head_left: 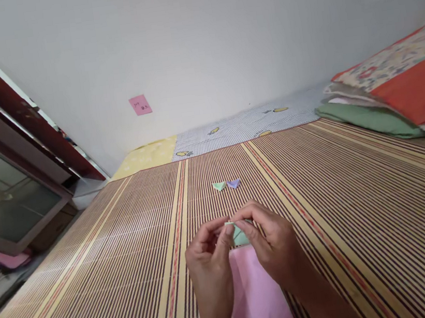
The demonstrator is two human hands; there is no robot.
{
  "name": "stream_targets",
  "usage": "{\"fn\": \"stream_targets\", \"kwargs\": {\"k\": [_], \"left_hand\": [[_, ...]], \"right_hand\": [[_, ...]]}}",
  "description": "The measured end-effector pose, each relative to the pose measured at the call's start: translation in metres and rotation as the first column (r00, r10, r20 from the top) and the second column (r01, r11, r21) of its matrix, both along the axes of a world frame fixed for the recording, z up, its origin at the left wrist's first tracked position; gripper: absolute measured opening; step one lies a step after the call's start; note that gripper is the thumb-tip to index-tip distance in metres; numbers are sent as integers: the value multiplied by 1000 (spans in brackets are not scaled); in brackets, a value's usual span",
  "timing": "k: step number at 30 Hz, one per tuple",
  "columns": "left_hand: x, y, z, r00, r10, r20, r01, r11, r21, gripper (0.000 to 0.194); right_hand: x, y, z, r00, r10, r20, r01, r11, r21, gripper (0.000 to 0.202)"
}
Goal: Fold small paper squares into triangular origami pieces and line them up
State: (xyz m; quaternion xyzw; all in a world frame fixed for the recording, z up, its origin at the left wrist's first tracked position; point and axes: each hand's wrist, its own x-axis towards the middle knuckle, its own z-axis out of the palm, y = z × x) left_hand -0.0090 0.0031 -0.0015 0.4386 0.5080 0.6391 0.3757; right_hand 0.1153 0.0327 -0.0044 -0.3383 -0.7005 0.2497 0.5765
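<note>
Both hands pinch a small piece of green folded paper (240,236) between thumbs and fingers. My left hand (210,248) grips its left upper corner, and my right hand (270,237) has hold of the top right side. Part of the paper is hidden behind the fingers. Below it, between my wrists, lies a pink sheet (255,291) that looks like paper or cloth. Just beyond my fingers, a light green folded paper piece (219,185) and a purple folded paper piece (233,183) rest side by side on the mat, points toward me.
A striped bamboo mat (138,247) covers the bed. Folded bedding (402,87) is stacked at the right. Along the white wall runs a checked sheet (227,125), with a pink note (140,105) stuck above it. A glass-fronted cabinet (9,191) stands at the left.
</note>
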Motion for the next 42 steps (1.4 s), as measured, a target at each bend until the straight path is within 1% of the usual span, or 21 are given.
{"fn": "stream_targets", "kwargs": {"k": [2, 5, 7, 9, 11, 13, 14, 16, 17, 19, 21, 22, 25, 27, 28, 31, 33, 35, 39, 42], "left_hand": [[-2, 0, 0, 998, -69, 7, 69, 998, -13, 14], [-5, 0, 1, 988, -152, -34, 150, 987, -62, 16], [-5, 0, 2, 972, -232, -49, 226, 969, -98, 16], [-5, 0, 2, 957, -290, -20, 286, 952, -111, 15], [-3, 1, 1, 961, -268, 64, 273, 957, -97, 15], [-1, 3, -2, 966, -184, 184, 200, 977, -72, 15], [0, 5, -4, 959, -141, 247, 161, 985, -61, 16], [2, 9, -9, 928, -82, 363, 105, 994, -43, 18], [3, 11, -12, 909, -75, 409, 97, 995, -34, 19], [4, 14, -15, 880, -108, 462, 130, 991, -15, 20], [4, 13, -15, 874, -194, 445, 213, 977, 6, 19], [4, 12, -13, 881, -239, 408, 257, 966, 11, 18], [1, 7, -7, 913, -332, 238, 339, 941, 11, 15], [0, 4, -2, 923, -354, 152, 357, 934, 13, 14], [-1, 3, 0, 923, -360, 134, 362, 932, 11, 14], [-2, 1, 4, 930, -334, 152, 339, 941, -6, 15], [-2, 0, 4, 947, -274, 167, 279, 960, -5, 16], [-1, 1, 2, 962, -210, 172, 211, 977, 16, 18], [1, 4, -5, 959, -147, 242, 138, 989, 54, 19], [0, 7, -9, 950, -147, 276, 138, 989, 50, 17]], "right_hand": [[3, 0, 1, 1000, 23, -9, -24, 998, -57, 16], [6, -1, 2, 992, 13, -125, -42, 972, -232, 5], [8, -1, 1, 975, 27, -221, -103, 933, -344, 13], [10, 1, 0, 945, 65, -321, -203, 885, -418, 23], [12, 5, -2, 891, 78, -447, -301, 839, -453, 39], [12, 9, -4, 832, 97, -546, -392, 800, -454, 51], [12, 10, -5, 816, 126, -564, -431, 783, -448, 51], [10, 11, -6, 822, 193, -536, -468, 766, -441, 39], [9, 10, -6, 842, 209, -498, -454, 773, -443, 30], [8, 7, -4, 896, 179, -407, -364, 822, -439, 14], [8, 3, -2, 928, 134, -349, -281, 866, -413, 12], [9, 1, -1, 930, 138, -340, -277, 872, -404, 13], [14, -1, 3, 909, 206, -363, -354, 842, -408, 14], [17, 0, 5, 894, 234, -381, -392, 819, -418, 13], [18, 0, 6, 894, 242, -377, -399, 813, -424, 13], [20, -1, 8, 925, 242, -292, -355, 825, -439, 12], [20, -2, 9, 952, 228, -203, -297, 850, -436, 10], [19, -2, 10, 961, 224, -165, -274, 860, -430, 10], [20, 1, 6, 931, 253, -263, -349, 824, -446, 13], [22, 3, 3, 922, 241, -303, -360, 820, -445, 14]]}}
